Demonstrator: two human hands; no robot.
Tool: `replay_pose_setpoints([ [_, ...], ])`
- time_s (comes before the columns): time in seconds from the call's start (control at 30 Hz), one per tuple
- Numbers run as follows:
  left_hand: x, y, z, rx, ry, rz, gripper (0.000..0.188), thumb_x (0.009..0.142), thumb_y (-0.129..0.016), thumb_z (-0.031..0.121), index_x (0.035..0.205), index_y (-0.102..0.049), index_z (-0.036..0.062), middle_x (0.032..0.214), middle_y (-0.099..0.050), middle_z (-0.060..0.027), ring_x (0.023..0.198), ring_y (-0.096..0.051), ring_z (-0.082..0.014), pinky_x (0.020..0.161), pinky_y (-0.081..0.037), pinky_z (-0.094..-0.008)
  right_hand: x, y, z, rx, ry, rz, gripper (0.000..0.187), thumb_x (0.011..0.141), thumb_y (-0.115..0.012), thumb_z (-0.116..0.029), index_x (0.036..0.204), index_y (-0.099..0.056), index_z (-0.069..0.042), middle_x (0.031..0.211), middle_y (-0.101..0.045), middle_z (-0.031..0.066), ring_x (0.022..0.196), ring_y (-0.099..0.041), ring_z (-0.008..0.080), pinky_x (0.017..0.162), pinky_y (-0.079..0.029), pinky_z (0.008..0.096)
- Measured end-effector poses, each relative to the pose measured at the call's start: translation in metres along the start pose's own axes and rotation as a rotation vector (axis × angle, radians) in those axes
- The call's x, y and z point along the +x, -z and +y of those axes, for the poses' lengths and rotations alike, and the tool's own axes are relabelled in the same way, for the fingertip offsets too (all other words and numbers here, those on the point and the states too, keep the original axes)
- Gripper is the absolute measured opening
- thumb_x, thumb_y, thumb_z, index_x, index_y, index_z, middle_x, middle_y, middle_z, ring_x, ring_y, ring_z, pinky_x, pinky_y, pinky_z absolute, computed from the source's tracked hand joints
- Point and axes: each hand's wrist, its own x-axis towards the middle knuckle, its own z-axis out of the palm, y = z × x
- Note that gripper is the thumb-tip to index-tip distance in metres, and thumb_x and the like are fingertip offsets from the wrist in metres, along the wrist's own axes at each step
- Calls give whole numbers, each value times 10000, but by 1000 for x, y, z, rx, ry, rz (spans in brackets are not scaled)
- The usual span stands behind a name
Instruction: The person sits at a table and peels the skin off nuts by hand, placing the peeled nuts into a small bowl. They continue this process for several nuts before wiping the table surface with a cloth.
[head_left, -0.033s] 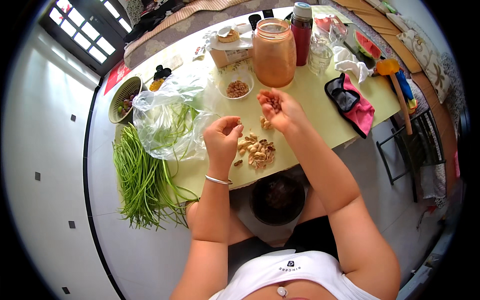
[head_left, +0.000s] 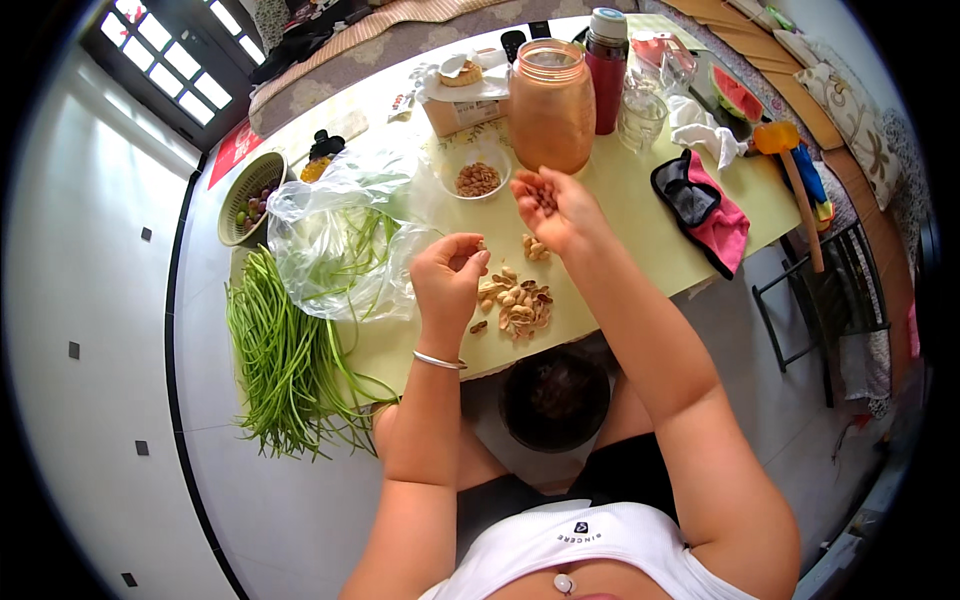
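Note:
My right hand [head_left: 558, 215] is turned palm up, fingers curled round several reddish shelled peanuts [head_left: 544, 199]. Beside it, my left hand [head_left: 446, 270] pinches a small pale piece between thumb and fingertips, likely peanut or shell; I cannot make out which. Below and between the hands lies a pile of peanut shells and unshelled peanuts [head_left: 522, 306], with a smaller cluster of peanuts [head_left: 535, 248] just above it and a single dark peanut [head_left: 478, 327] to its left. Beyond my hands stands a clear bowl [head_left: 447, 184] with shelled peanuts [head_left: 477, 180] in it.
Left on the table are green stalks [head_left: 285, 360], a plastic bag [head_left: 330, 230] and a basket [head_left: 226, 215] of grapes. Behind the bowl stand an orange-brown jar [head_left: 551, 120] and a red flask [head_left: 606, 75]. A pink-grey cloth item [head_left: 712, 220] lies right. Below the edge is a black bin [head_left: 555, 400].
My right hand has shifted slightly away from me, toward the jar, still cupping the peanuts. The left hand keeps its pinch in nearly the same place.

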Motion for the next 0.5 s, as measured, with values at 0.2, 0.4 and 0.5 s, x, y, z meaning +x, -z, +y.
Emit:
replay_pose_setpoints([
  [0.2,1,4,4,7,1,6,157,780,-667,-19,932,-672,-56,778,-685,-96,649,-652,-130,606,-526,-247,62,-62,7,-414,88,66,336,946,-541,-267,1054,-535,50,1064,-568,162,944,-589,228,701,-497,296],
  [0.4,3,14,1,2,20,32,166,780,-666,-18,941,-670,-56,779,-689,-101,650,-655,-132,615,-522,-252,56,-66,19,-749,262,25,256,929,-576,-237,1003,-608,6,1006,-615,98,946,-565,153,832,-438,275],
  [0.5,5,17,-1,-54,10,27,178,777,-663,-37,954,-670,-54,794,-692,-98,666,-656,-129,626,-527,-248,8,-44,16,-1019,439,-269,284,898,-583,-197,1053,-615,39,996,-640,86,844,-592,137,738,-473,279],
])
